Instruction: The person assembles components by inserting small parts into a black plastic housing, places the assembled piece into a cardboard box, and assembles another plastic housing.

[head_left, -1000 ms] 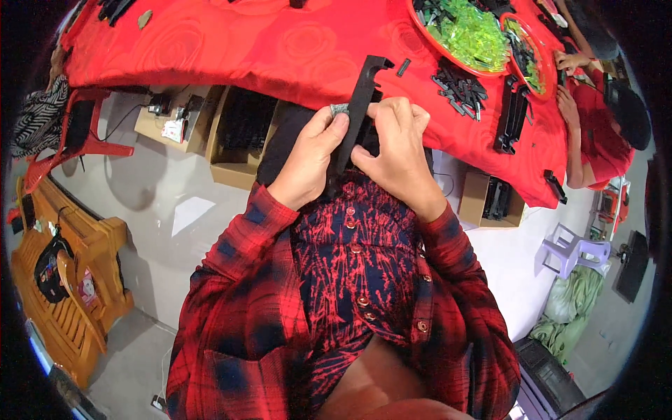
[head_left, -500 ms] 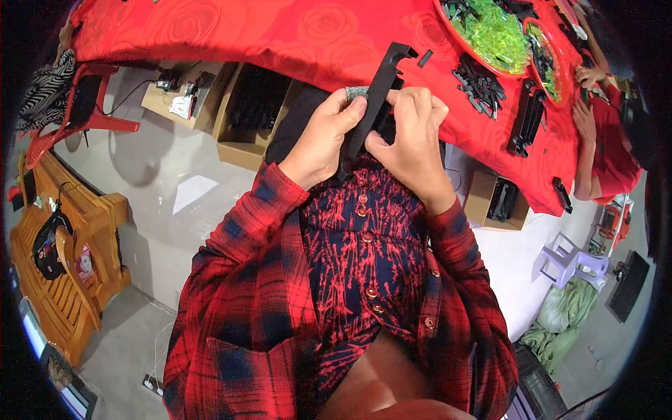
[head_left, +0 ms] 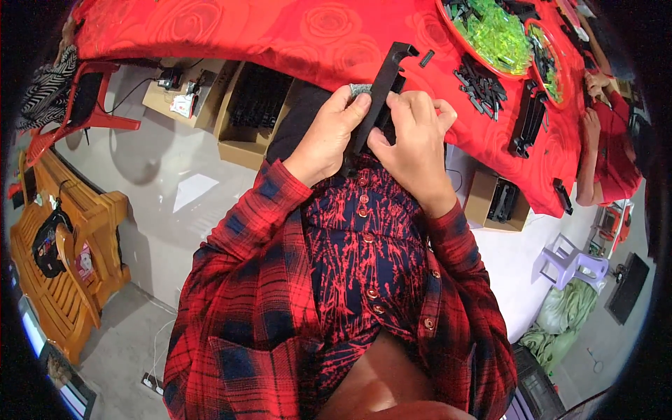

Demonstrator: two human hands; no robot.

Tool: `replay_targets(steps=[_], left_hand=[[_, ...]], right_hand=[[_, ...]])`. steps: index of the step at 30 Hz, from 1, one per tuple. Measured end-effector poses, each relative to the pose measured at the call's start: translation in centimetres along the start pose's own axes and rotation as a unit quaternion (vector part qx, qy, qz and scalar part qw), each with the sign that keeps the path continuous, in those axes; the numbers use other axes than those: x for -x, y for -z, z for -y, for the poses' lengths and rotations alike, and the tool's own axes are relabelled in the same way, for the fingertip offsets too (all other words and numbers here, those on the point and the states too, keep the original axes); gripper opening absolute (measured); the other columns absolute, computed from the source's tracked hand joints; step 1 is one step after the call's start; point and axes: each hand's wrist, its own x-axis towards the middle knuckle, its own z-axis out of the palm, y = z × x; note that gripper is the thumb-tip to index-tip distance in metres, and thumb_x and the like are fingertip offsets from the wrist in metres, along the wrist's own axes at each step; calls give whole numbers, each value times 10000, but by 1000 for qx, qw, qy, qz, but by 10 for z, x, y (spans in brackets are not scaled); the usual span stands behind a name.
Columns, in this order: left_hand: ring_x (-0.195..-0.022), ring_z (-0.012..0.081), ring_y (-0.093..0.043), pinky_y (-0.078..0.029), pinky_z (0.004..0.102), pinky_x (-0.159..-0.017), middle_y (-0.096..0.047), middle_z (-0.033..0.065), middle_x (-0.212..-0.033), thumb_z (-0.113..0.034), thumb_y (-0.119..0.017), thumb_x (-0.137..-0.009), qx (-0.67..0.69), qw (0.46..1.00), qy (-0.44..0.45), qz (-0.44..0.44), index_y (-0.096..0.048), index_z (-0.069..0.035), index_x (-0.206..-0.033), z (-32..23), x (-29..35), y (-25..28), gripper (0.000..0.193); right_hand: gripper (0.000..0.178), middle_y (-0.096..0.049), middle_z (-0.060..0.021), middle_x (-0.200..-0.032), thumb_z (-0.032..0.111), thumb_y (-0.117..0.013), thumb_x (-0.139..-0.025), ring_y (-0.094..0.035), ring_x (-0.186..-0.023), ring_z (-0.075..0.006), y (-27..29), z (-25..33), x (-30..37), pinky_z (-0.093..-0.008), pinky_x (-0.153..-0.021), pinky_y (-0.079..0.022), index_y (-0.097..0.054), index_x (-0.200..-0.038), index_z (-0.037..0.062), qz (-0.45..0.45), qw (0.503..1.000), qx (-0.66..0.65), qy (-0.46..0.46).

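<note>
Fingers of the left hand are closed on 1 black notched bar, held tilted before the torso at the red tablecloth. Right hand: fingers curled at the bar's right side; whether they pinch anything cannot be told.

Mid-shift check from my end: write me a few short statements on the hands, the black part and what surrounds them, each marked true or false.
1. The left hand holds the long black part. True.
2. The right hand lies flat on the tablecloth. False: the right hand is at the long black part, fingers bent.
3. The large red tray contains yellow-green pieces. True.
4. The small black pieces beside the tray lie on the tablecloth. True.
5. The red chair is on the person's right. False: on the left.
</note>
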Motion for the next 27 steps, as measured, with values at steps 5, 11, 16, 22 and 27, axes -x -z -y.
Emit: replay_targets(steps=[5,11,16,22,27], left_hand=[[-918,93,-592,-510,270,-837,-622,27,-1053,-201,-462,-1063,-1,1000,12,-13,-561,-36,-1153,2,-1,0,213],[-1042,94,-592,-484,267,-905,-646,17,-1141,-250,-474,-1060,9,1000,23,-3,-599,-41,-1231,1,0,5,298],[-881,131,-643,-553,293,-760,-651,45,-1037,-260,-439,-1071,49,998,39,26,-589,-44,-1152,-9,0,2,275],[-812,124,-634,-558,289,-709,-643,31,-969,-270,-435,-1071,48,998,45,4,-578,-55,-1120,-8,-2,4,263],[-797,112,-624,-556,281,-691,-632,11,-947,-274,-441,-1068,39,998,51,-4,-578,-68,-1122,-7,-1,4,253]], right_hand=[[426,-572,-61,-932,141,-750,-673,-569,-931,-237,1,3,-2,-434,-910,-326,-655,-1078,46,12,1000,22,16],[346,-574,-44,-896,208,-739,-753,-578,-900,-216,4,-1,-7,-440,-886,-344,-657,-1054,57,-9,998,32,55],[323,-584,-24,-849,180,-762,-767,-593,-849,-203,4,0,-4,-427,-880,-344,-662,-1053,68,-19,999,-11,28],[264,-577,-8,-786,139,-768,-768,-591,-769,-190,0,1,-2,-414,-868,-350,-673,-1006,77,-61,996,-2,57],[247,-573,-9,-776,138,-763,-773,-586,-753,-183,-1,3,-1,-415,-872,-353,-677,-995,74,-66,995,24,69]])
